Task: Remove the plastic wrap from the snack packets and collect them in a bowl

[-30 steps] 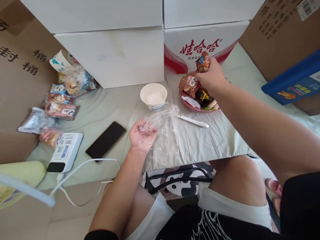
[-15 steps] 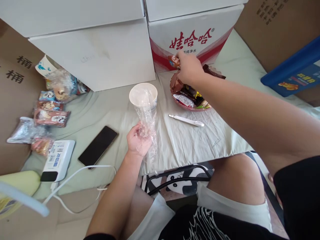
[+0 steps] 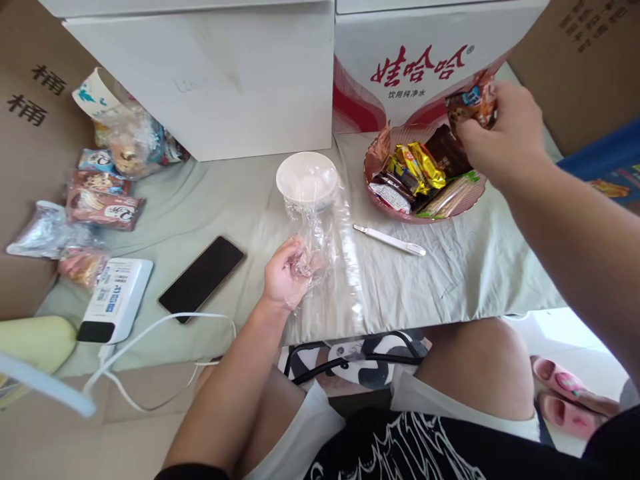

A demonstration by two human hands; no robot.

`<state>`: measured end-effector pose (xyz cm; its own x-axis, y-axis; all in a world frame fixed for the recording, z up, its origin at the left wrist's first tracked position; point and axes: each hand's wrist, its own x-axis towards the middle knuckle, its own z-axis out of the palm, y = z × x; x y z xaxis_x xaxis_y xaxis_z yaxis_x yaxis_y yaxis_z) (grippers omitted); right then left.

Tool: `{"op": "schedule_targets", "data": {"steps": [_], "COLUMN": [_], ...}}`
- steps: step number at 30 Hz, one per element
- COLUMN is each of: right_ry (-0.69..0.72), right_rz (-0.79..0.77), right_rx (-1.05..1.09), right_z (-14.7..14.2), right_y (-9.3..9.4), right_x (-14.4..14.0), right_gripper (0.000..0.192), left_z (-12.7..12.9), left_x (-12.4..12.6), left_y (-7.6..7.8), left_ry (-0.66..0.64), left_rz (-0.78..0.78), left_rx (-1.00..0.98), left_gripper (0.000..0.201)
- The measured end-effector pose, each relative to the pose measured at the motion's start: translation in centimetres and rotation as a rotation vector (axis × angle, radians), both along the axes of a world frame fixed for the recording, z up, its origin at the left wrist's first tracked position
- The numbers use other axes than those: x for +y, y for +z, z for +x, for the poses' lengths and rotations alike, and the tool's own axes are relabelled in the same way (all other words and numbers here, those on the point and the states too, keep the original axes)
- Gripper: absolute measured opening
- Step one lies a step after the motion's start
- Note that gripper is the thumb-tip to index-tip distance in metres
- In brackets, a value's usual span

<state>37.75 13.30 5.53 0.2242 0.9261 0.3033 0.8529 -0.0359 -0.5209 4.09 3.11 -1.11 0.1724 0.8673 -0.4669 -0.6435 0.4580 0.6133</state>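
Head view: seated at a cloth-covered tabletop (image 3: pixel 450 280), a person grips a crumpled clear plastic bag (image 3: pixel 320 247) in the left hand (image 3: pixel 287 277), fingers curled shut around its near end, the bag standing up just in front of a white paper bowl (image 3: pixel 306 179). The right hand (image 3: pixel 503 137), which half a second ago was low over the pink snack bowl (image 3: pixel 380 150), is now raised at the bowl's far right rim, fingers pinched on a brown snack packet (image 3: pixel 473 103). With the hand lifted away, the yellow and dark wrappers in the bowl show plainly. A white pen (image 3: pixel 390 240) lies near the bowl; a black phone (image 3: pixel 201 278) and a power bank (image 3: pixel 115 300) sit at left.
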Motion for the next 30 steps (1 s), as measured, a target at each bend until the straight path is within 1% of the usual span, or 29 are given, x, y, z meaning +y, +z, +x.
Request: {"op": "schedule_targets", "data": {"steps": [2, 3, 5, 7, 9, 11, 13, 15, 17, 19, 21, 22, 23, 24, 25, 27, 28, 29, 30], "right_ry": [-0.083, -0.083, -0.023, 0.012, 0.018, 0.002, -0.015, -0.007, 0.022, 0.014, -0.004, 0.009, 0.063, 0.153, 0.225, 0.382, 0.451, 0.480, 0.451], "right_rz": [-0.014, -0.044, -0.146, -0.210, -0.189, -0.157, -0.184, -0.240, -0.291, -0.308, -0.228, -0.124, -0.044, -0.052, -0.097, -0.297, -0.391, -0.438, -0.432], "right_rx": [-0.064, -0.103, -0.176, -0.235, -0.267, -0.287, -0.320, -0.349, -0.359, -0.363, -0.338, -0.277, -0.171, -0.022, 0.201, 0.677, 0.844, 0.946, 0.992], "right_z": [1.0, 1.3, 1.4, 1.2, 1.0, 0.6, 0.2, -0.4, -0.8, -1.5, -2.7, -3.6, -4.8, -6.3, -7.9, -11.4, -13.1, -14.5, -15.7], "right_y": [-0.3, -0.5, -0.7, -1.0, -1.2, -1.5, -1.9, -2.1, -1.7, -0.7, 0.7, 1.3, 1.7, 1.7, 1.4, -0.4, -1.6, -2.9, -4.1], "right_x": [1.8, 2.7, 4.2, 5.1, 5.5, 5.6, 5.9, 6.5, 7.2, 7.0, 5.2, 3.5, 1.3, -1.3, -4.1, -9.5, -11.7, -13.3, -14.4], "right_gripper": [0.024, 0.028, 0.031, 0.029, 0.028, 0.035, 0.043, 0.046, 0.042, 0.035, 0.022, 0.015, 0.013, 0.022, 0.033, 0.064, 0.079, 0.089, 0.087], "left_z": [0.2, 0.3, 0.5, 0.7, 0.7, 0.7, 0.7, 0.7, 0.8, 0.9, 0.8, 0.7, 0.6, 0.4, 0.3, 0.0, -0.1, -0.2, -0.3], "left_x": [-0.1, -0.1, -0.1, 0.0, 0.0, 0.1, 0.2, 0.3, 0.3, 0.2, 0.1, 0.1, 0.1, 0.0, -0.2, -0.7, -1.0, -1.3, -1.7], "left_y": [-0.1, -0.2, -0.4, -0.7, -1.0, -1.2, -1.2, -1.2, -1.1, -0.9, -0.8, -0.8, -0.8, -0.7, -0.7, -0.8, -0.9, -1.0, -1.2], "left_ry": [-0.041, -0.046, -0.038, -0.044, -0.074, -0.088, -0.084, -0.080, -0.076, -0.061, -0.036, -0.013, 0.017, 0.050, 0.078, 0.093, 0.075, 0.047, 0.019], "left_rz": [0.031, 0.041, 0.059, 0.079, 0.099, 0.102, 0.088, 0.081, 0.089, 0.096, 0.094, 0.095, 0.097, 0.102, 0.113, 0.151, 0.175, 0.197, 0.218], "left_rx": [0.018, 0.036, 0.072, 0.088, 0.088, 0.104, 0.131, 0.137, 0.126, 0.115, 0.112, 0.116, 0.129, 0.155, 0.194, 0.302, 0.361, 0.412, 0.449], "left_gripper": [0.036, 0.034, 0.031, 0.029, 0.029, 0.028, 0.025, 0.024, 0.027, 0.032, 0.036, 0.037, 0.039, 0.040, 0.041, 0.042, 0.041, 0.039, 0.037]}}
